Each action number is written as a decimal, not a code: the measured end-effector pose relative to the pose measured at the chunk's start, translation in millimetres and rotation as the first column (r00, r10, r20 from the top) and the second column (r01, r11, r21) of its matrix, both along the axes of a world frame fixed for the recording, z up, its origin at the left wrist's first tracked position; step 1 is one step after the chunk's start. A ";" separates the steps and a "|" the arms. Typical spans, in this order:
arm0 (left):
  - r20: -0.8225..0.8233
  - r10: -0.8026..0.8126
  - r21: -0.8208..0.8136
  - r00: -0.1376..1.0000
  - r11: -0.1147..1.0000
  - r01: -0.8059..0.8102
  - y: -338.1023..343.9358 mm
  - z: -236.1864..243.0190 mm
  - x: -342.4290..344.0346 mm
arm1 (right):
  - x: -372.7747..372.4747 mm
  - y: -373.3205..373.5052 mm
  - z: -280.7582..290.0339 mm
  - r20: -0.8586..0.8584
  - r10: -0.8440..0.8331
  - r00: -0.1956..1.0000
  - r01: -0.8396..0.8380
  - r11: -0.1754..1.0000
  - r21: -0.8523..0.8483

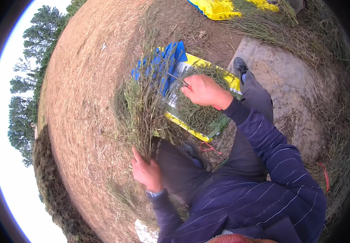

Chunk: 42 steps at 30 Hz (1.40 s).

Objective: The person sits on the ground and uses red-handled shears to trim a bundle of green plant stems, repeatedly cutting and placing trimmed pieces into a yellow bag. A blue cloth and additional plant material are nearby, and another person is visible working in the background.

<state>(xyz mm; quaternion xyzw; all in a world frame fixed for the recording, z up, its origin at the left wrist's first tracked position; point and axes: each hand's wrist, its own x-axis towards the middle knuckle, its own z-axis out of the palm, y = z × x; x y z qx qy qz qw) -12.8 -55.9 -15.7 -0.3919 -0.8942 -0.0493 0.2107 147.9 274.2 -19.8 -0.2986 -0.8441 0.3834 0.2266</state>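
Observation:
My left hand (146, 172), closed at the lower left of my lap, grips a bundle of dry green-brown stalks (142, 105). Their bushy tops fan upward, away from me. Over a flattened yellow-and-white sack (195, 133), my right hand (207, 91) is closed around a thin dark stick (176, 77), whose far end points toward the stalk tops. What kind of tool it is, if any, I cannot make out. Loose cut plant tops (199, 113) lie heaped on the sack, under and beside my right hand. Blue cloth-like material (177, 52) lies at the sack's far left corner, partly behind the stalks.
Long cut stalks (280, 34) are piled at the far right, near a bright yellow sack (217, 9). A pale flat slab (288, 81) lies by my right shoe (239, 65). Red string (210, 149) lies near my other foot. Straw-covered ground (82, 93) stretches left toward trees (23, 101).

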 end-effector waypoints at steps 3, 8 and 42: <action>0.001 0.021 -0.015 1.000 1.000 -0.021 -0.6 -2.4 -0.8 | -2.8 -0.1 -0.3 0.012 -0.028 1.000 0.027 0.998 0.060; -0.004 0.033 -0.027 0.999 0.999 -0.033 -1.6 -5.3 -1.9 | -2.6 -0.8 -4.8 0.007 -0.071 0.997 0.068 0.978 0.198; -0.003 0.000 -0.003 1.000 1.000 0.000 -1.3 -8.4 -2.3 | -3.4 -0.4 -13.4 -0.007 -0.164 0.986 0.154 0.908 0.389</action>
